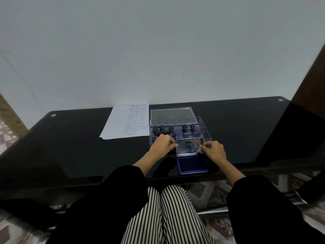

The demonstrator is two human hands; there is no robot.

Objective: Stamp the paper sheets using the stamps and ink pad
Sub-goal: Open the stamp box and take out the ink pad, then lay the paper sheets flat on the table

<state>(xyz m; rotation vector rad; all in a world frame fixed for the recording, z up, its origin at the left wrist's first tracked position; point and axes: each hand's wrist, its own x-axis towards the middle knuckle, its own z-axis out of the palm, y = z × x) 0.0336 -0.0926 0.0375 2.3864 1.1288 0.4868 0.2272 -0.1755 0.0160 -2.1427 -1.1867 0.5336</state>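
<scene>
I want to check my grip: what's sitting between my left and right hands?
In the head view, the ink pad's open metal lid stands between the left hand and right hand; each pinches one side of it.

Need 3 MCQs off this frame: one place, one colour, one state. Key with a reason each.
1. Where do the paper sheets lie relative to the clear stamp box?
A) left of it B) right of it C) under it
2. The ink pad surface is:
A) red B) blue-purple C) green
3. The pad's lid is:
A) shut B) lying on the sheets C) raised open

Key:
1 A, the sheets lie beside the box's left wall.
2 B, the exposed pad looks blue-purple.
3 C, the lid stands up behind the pad, with the left hand and right hand holding its side edges.
</scene>
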